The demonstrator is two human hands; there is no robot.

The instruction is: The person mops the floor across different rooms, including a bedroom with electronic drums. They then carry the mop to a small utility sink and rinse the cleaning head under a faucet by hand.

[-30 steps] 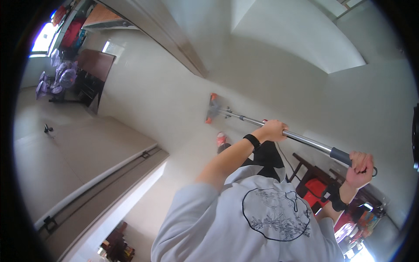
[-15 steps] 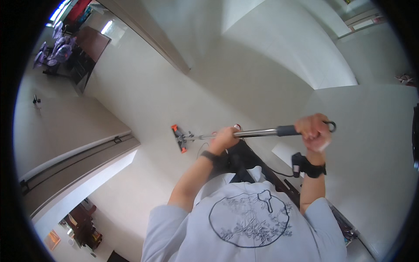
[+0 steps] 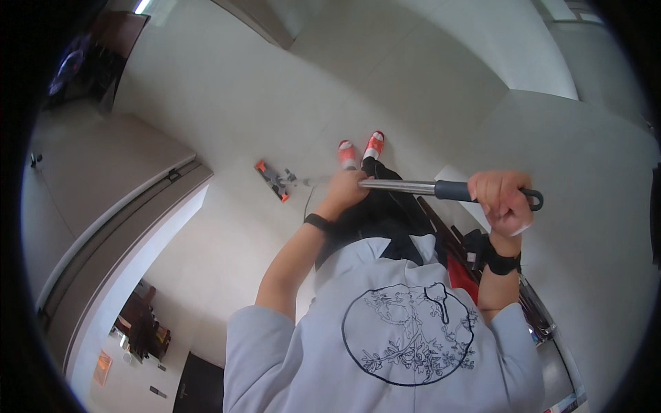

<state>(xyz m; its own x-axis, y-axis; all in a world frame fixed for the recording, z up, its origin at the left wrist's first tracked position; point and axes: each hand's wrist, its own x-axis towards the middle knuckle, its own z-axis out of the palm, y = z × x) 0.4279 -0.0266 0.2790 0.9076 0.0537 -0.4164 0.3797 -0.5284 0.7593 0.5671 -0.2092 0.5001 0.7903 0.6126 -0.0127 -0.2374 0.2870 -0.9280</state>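
Note:
A mop [image 3: 403, 186] with a metal pole and dark grey handle end slants across in front of my body. My left hand [image 3: 348, 191] is wrapped round the lower pole, and my right hand [image 3: 502, 201] grips the grey handle just short of its hanging loop [image 3: 534, 200]. Down on the pale floor to the left lies the narrow mop head [image 3: 273, 181], dark grey with orange ends. Black bands circle both wrists.
My feet, in red slippers [image 3: 374, 144], stand right of the mop head. A door [image 3: 103, 193] with its frame rises at the left, and a wall corner [image 3: 275, 31] juts in at the top. Dark furniture [image 3: 144, 323] shows at the lower left; a white curved wall [image 3: 509, 41] is at the upper right.
My view has tilted, bringing both slippers fully into sight. The mop head now appears higher and farther left, and turned slightly. Both hands keep their hold on the pole.

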